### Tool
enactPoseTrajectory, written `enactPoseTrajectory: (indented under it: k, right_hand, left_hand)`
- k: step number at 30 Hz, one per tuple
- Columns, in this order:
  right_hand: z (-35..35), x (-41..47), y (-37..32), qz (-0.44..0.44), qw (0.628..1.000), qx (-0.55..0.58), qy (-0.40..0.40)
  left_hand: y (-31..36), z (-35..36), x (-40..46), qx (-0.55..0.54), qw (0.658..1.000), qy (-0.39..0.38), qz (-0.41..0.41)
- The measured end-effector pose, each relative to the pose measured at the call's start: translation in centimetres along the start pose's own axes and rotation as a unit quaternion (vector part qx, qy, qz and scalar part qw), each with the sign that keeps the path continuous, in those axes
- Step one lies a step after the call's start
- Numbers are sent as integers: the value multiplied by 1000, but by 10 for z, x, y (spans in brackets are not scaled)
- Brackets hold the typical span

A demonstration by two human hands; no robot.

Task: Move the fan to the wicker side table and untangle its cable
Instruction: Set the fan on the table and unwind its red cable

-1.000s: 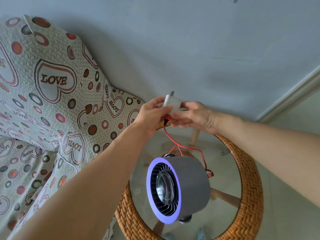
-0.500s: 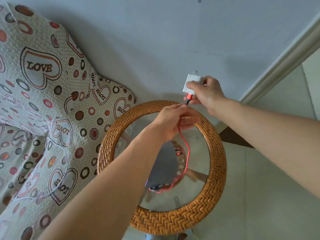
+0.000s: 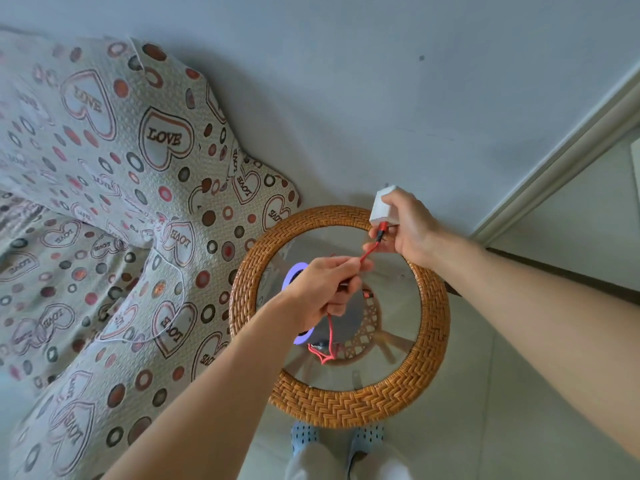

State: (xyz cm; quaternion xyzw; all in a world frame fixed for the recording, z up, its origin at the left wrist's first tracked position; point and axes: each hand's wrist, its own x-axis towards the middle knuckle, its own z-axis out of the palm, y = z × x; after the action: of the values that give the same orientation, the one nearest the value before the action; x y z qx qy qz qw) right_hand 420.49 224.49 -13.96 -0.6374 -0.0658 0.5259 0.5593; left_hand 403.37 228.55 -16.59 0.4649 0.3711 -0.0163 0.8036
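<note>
The grey fan with its glowing purple ring stands on the glass top of the round wicker side table, mostly hidden under my left hand. My left hand is closed on the red cable, which runs from it down to a small tangle beside the fan. A short taut stretch of cable leads up to the white plug adapter, held in my right hand above the table's far rim.
A sofa under a heart-patterned "LOVE" cover fills the left side, with a thin white cord lying on it. The grey wall is behind the table, a door frame at right. My slippered feet stand at the table's near edge.
My hands have drawn apart along the cable: the left slid down and leftward on the red cord, the right stayed on the adapter. The view shifted, showing the whole table.
</note>
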Motion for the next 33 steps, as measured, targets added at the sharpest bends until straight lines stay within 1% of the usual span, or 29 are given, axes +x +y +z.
enactPoseTrajectory:
  k: [2,3,8,12,15,16,19,21,22,23,25,28,33]
  right_hand:
    - [8,-9,-2,21,999,31,-16]
    - [13,-13,-4,17,999,39,-19]
    - [36,-26,-18,-59,998,20,-2]
    - [52,-33,-30,-100,994,20,32]
    - [59,-35,-39,-131,989,19,62]
    - [60,-35,-43,-141,987,19,72]
    - [58,-37,-54,-189,978,15,90]
    - [53,-37,-60,-213,972,1,103]
    - [50,-38,-63,-218,969,-11,114]
    - [48,-38,-65,-222,967,-22,124]
    - [45,-40,-69,-234,961,-50,140]
    - [44,-46,-73,-257,952,-85,141]
    - [30,-57,-84,-278,939,-152,133]
  left_hand:
    - [-1,-10,-16,13,1000,2,1]
    - [0,-18,-26,24,1000,4,6]
    - [9,-65,-65,79,994,55,48]
    - [24,-100,-83,133,983,86,92]
    - [34,-118,-84,222,956,156,108]
    - [38,-123,-83,249,942,196,112]
    - [50,-137,-78,310,884,323,136]
    - [60,-142,-75,340,852,364,160]
    - [66,-144,-72,343,845,374,167]
    - [72,-143,-69,333,846,380,169]
    - [87,-138,-60,299,861,375,169]
    - [107,-125,-48,263,880,350,185]
    - [132,-94,-26,241,893,308,222]
